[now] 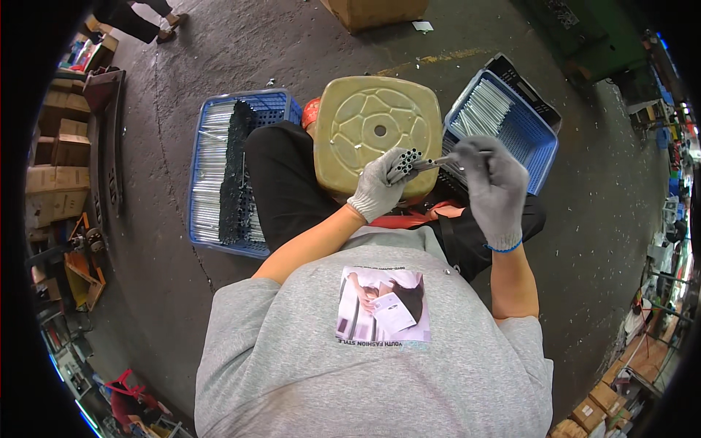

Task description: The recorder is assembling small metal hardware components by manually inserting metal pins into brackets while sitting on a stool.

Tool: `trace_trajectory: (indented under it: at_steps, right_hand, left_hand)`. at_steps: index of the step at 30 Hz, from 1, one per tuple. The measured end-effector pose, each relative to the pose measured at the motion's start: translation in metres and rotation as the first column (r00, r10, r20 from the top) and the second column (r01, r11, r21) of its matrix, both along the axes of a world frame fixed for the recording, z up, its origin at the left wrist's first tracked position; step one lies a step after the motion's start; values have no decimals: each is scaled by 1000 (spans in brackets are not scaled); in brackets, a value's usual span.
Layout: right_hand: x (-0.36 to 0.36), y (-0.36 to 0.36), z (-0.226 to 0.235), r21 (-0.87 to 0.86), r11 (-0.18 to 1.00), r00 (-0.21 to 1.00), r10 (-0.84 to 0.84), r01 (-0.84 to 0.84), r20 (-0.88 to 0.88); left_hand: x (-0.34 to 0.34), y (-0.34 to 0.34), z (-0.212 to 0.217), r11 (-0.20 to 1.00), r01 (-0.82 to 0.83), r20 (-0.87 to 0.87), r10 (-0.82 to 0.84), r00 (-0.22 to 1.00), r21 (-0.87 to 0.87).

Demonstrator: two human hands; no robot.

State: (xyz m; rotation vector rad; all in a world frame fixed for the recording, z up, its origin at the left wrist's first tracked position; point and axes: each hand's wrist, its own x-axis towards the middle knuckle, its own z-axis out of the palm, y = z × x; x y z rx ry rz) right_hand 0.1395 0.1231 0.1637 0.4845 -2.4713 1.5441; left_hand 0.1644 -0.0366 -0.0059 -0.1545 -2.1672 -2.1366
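Metal tubes (406, 162) are gripped as a bundle in the gloved left hand (380, 186), above the yellow stool (376, 124); one tube is pinched by the right hand (493, 182). Ends should be aligned squarely before insertion.

Gloved left hand (381, 186) clenched, right hand (493, 186) pinching

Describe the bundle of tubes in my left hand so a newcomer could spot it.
Find the tan plastic stool between the two blue baskets. Just over its near edge, the gloved left hand grips a bundle of tubes: unlike the basket tubes, their round open ends face up.
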Motion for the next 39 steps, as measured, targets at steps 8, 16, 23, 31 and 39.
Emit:
trace_trajectory:
  at_steps: [8,16,23,31,39]
  right_hand:
    - [-7,1,-5,-212,962,950,-104,171,296]
    - [-6,1,-16,-163,967,932,-134,198,336]
    - [-5,-2,-15,19,1000,1000,-22,22,12]
    - [-1,-3,-20,-250,967,945,-118,39,-306]
    - [-23,26,-67,-688,719,813,343,95,470]
  left_hand:
    - [-2,1,5,997,-26,4,26,1000,-67]
    - [1,0,6,989,-62,-10,61,998,-137]
    - [1,1,9,989,-50,-10,49,999,-137]
    - [1,1,3,996,-53,-29,51,998,-75]
    - [-3,2,-4,991,-52,-65,44,997,-121]
